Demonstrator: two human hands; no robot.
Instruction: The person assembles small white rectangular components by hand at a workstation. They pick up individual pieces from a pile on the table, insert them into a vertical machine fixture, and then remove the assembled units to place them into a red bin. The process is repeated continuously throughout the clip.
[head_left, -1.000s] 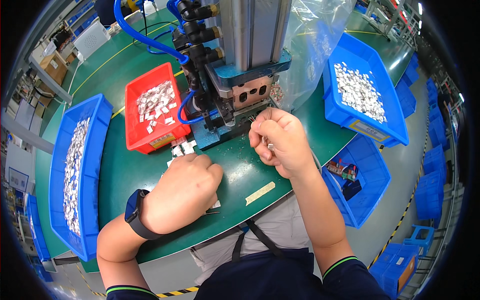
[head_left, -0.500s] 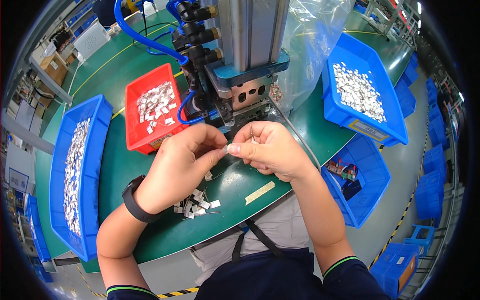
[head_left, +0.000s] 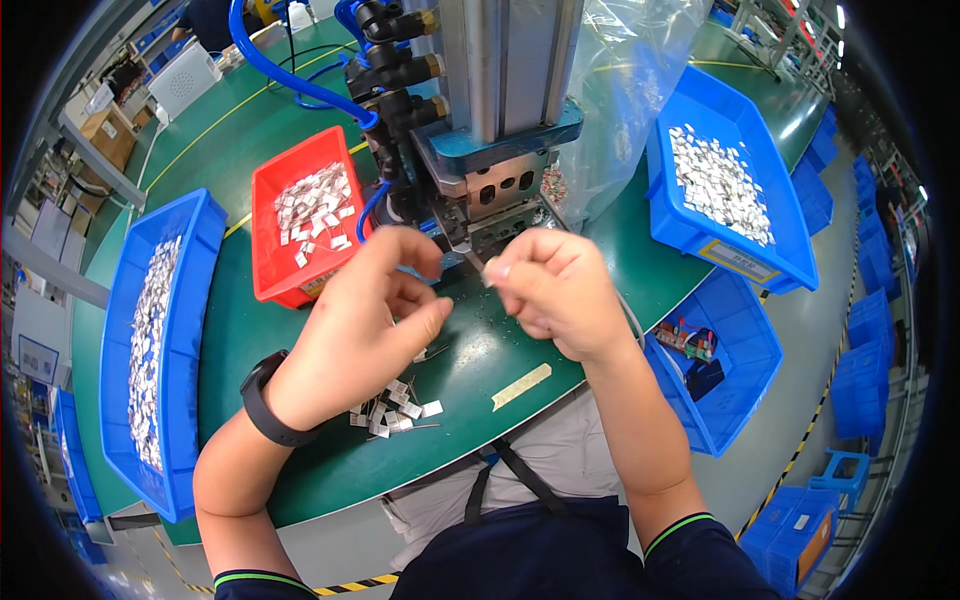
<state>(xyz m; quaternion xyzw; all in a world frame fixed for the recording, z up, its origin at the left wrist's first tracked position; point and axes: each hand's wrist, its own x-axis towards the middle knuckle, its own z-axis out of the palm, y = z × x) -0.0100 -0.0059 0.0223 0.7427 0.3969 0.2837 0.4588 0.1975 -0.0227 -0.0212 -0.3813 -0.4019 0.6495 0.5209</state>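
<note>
My right hand (head_left: 560,290) is closed in a pinch on a small white block-shaped part (head_left: 489,274), just in front of the press (head_left: 497,190). Most of that part is hidden by the fingers. My left hand (head_left: 365,320) is apart from it, with thumb and fingers spread and nothing visible between them. Beneath the left hand, a loose pile of small white blocks with thin wire leads (head_left: 397,410) lies on the green table (head_left: 480,385).
A red bin (head_left: 262,215) and a long blue bin (head_left: 178,400), both with white parts, stand on the left. Another blue bin (head_left: 790,235) of white parts is at right, above a lower blue bin (head_left: 735,400). A clear plastic bag (head_left: 625,110) hangs beside the press.
My hands have drawn apart. The right hand moved slightly right, keeping the white part in its pinch, and the left hand's fingers opened.
</note>
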